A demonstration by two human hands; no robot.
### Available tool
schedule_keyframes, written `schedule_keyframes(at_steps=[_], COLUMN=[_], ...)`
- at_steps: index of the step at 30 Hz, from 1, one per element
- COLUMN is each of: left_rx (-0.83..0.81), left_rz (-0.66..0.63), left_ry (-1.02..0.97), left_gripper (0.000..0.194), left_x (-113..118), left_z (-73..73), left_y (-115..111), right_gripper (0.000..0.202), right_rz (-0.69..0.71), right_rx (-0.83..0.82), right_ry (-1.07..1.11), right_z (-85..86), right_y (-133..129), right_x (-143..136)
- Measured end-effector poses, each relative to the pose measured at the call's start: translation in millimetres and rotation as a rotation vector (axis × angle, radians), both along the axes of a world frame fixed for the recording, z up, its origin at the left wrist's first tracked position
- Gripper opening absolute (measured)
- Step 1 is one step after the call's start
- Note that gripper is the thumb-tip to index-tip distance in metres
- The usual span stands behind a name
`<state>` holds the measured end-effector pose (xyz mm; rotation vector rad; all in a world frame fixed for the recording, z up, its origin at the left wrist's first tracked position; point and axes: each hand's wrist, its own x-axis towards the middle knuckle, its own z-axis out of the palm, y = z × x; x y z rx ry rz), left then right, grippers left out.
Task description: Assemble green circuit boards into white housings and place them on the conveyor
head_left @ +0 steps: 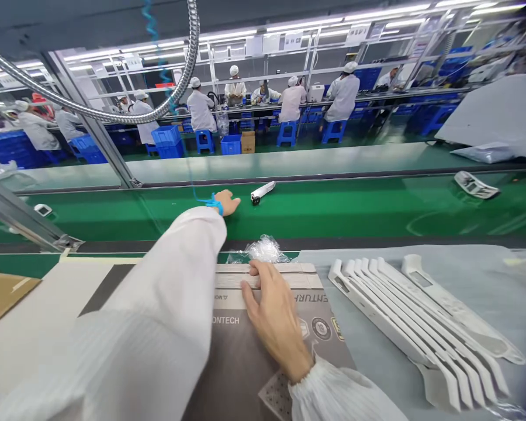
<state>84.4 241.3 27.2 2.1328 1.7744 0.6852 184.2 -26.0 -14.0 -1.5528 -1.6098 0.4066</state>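
My left hand [228, 203], with a blue band at the wrist, reaches over the green conveyor belt [333, 210]. Its fingers are apart and hold nothing. Just right of it on the belt lies a small white part [263, 192] with a dark end, not touched by the hand. My right hand [276, 310] rests on a grey-brown printed cardboard box [232, 356], fingers apart and slightly bent, nothing held. Crumpled clear plastic [267, 249] lies beyond its fingertips. Several long white plastic parts [403, 316] lie side by side to the right.
Another white part [476, 185] lies on the belt at right, and a small one [42, 210] at far left. A metal frame post [92, 123] and a flexible metal hose [193, 35] stand at left. People in white sit at a far bench.
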Motion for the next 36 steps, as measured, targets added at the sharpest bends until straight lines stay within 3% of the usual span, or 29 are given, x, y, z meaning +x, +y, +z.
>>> schedule_keyframes(at_steps=[2,4,7,10,14,17,19,21,22,25,27,30,33,36], left_rx=[0.001,-0.013,-0.044,-0.085,-0.161,-0.210,-0.282,-0.289,-0.252,-0.138,-0.154,-0.298,-0.484,-0.549], left_rz=[-0.049,-0.083,-0.061,0.006,0.008,-0.137,-0.374,-0.495,-0.479,-0.250,-0.075,0.049,-0.084,-0.210], left_ry=[-0.031,-0.051,-0.081,-0.138,-0.271,-0.436,-0.654,-0.661,-0.622,-0.691,-0.844,-0.947,-0.964,-0.951], left_gripper=[0.039,0.035,0.023,0.025,0.020,0.029,0.037,0.027,0.021,0.031,0.039,0.021,0.036,0.035], left_x=[36,60,69,54,15,-17,-34,-45,-48,-53,-55,-59,-60,-61], left_z=[-9.4,-16.8,-17.3,-3.2,28.4,48.2,52.8,47.4,41.2,15.5,0.2,-10.4,-9.8,-7.3], left_y=[2,-4,-20,-38,-79,-133,-174,-211,-225,-248,-252,-252,-256,-259], right_gripper=[0.032,0.031,0.032,0.032,0.030,0.053,0.069,0.071,0.065,0.044,0.043,0.052,0.056,0.039], right_rz=[0.006,0.009,0.008,0.004,-0.057,0.005,0.248,0.462,0.496,0.435,0.416,0.382,0.340,0.219], right_rx=[-0.005,-0.012,-0.009,-0.013,-0.061,-0.180,-0.369,-0.527,-0.556,-0.494,-0.448,-0.367,-0.247,-0.122], right_ry=[0.004,0.014,0.044,0.142,0.389,0.717,0.967,1.077,1.081,1.082,1.086,0.991,0.798,0.437], right_z=[-0.3,-0.1,0.1,1.0,9.2,21.8,30.5,36.2,37.2,32.8,25.9,15.8,11.9,16.4], right_y=[1,1,1,1,3,6,5,3,1,-4,-5,-6,-8,-11], right_x=[1,1,1,1,4,9,10,7,4,-5,-10,-15,-15,-9])
